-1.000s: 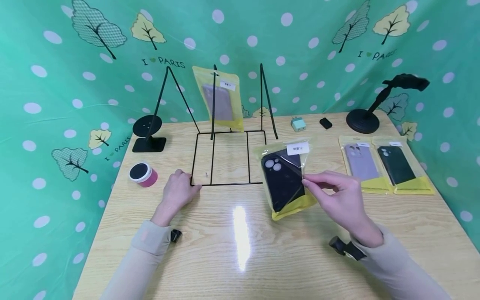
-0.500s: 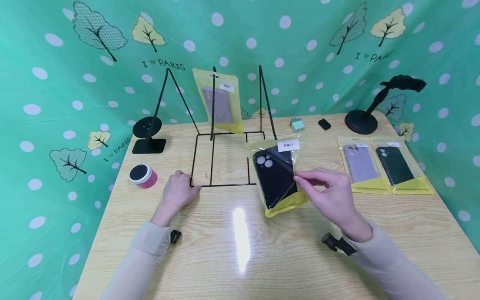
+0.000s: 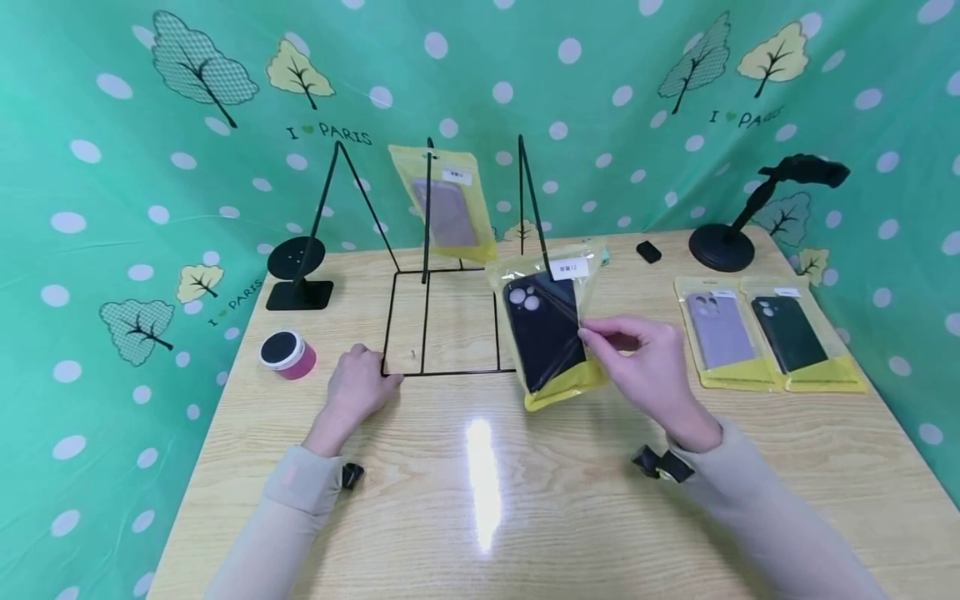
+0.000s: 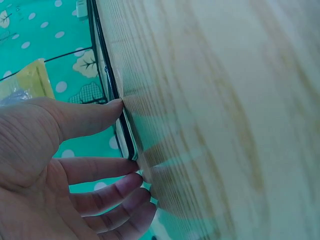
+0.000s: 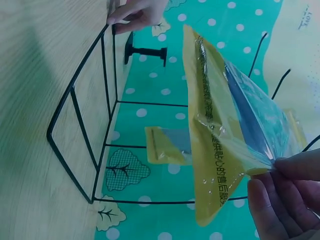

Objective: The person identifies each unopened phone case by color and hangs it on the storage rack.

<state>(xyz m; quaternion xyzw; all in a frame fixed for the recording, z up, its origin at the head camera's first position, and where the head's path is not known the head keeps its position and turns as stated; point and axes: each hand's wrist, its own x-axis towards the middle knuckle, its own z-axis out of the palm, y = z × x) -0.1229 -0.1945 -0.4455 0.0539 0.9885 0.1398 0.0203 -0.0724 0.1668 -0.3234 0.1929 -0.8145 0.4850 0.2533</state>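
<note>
Head view: one wooden desk (image 3: 570, 517), holding the items below.

Pouch (image 3: 551, 333), yellow-backed, clear-fronted, white label at top, containing one black phone case. It was held off the desk just right of the rack's base, tilted, with its lower edge close to the desk. The right hand (image 3: 645, 362) pinched its right edge between thumb and fingertips; the right wrist view showed the same pinch on the film edge. Judged light and thin; the film looked slick and crinkly, soft at the margins, stiffened in the middle by the case inside. Best taken at a side margin or the top strip, where the film is flat.

Rack (image 3: 450, 321), black wire, with a flat rectangular base and upright prongs. The left hand (image 3: 356, 387) lay on the desk at the front left corner of the base, fingers relaxed and touching the wire, gripping nothing; the left wrist view showed fingertips against the wire.

Second pouch (image 3: 448, 204), same type, hanging on a prong, containing one pale case.

Two further pouches (image 3: 765, 337), lying flat side by side at the right of the desk, one with a lilac case, one with a dark green case.

Pink tin (image 3: 287, 352), round, at left; contents hidden.

Black stand (image 3: 723, 242), far right corner.
</note>
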